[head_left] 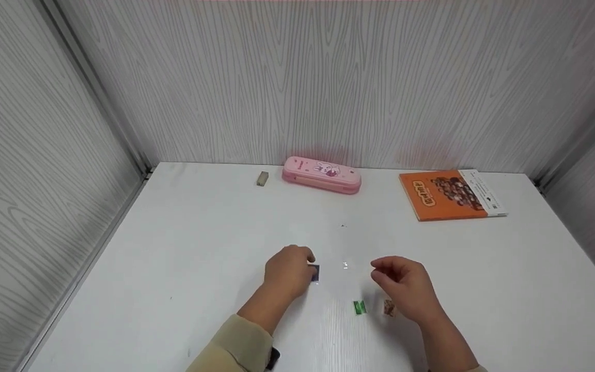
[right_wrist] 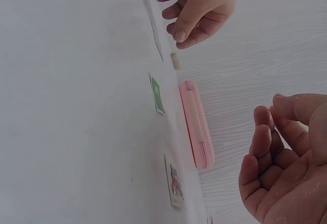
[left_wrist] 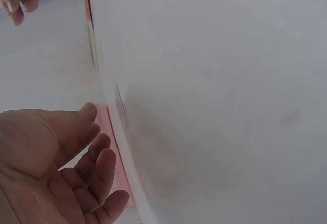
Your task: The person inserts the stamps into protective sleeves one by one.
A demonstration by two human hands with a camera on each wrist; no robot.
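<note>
My left hand [head_left: 288, 271] hovers over a small dark blue card [head_left: 315, 273], covering part of it in the head view. Its fingers are loosely bent, and the left wrist view shows a gap between thumb and fingertips with nothing in it. To the right, my right hand [head_left: 406, 284] is raised above the table, thumb and forefinger a little apart and no object between them. Below it lie a small green card [head_left: 359, 307] and a small brown patterned card [head_left: 389, 308]; the right wrist view shows a colourful figure on the latter [right_wrist: 176, 183].
Shiny white glints [head_left: 345, 265] show on the white table [head_left: 215, 232] between the hands. Along the back are a small beige block [head_left: 262, 179], a pink pencil case [head_left: 322, 175] with a rabbit picture, and an orange book [head_left: 447, 194]. Wood-grain panels [head_left: 302, 77] enclose the table.
</note>
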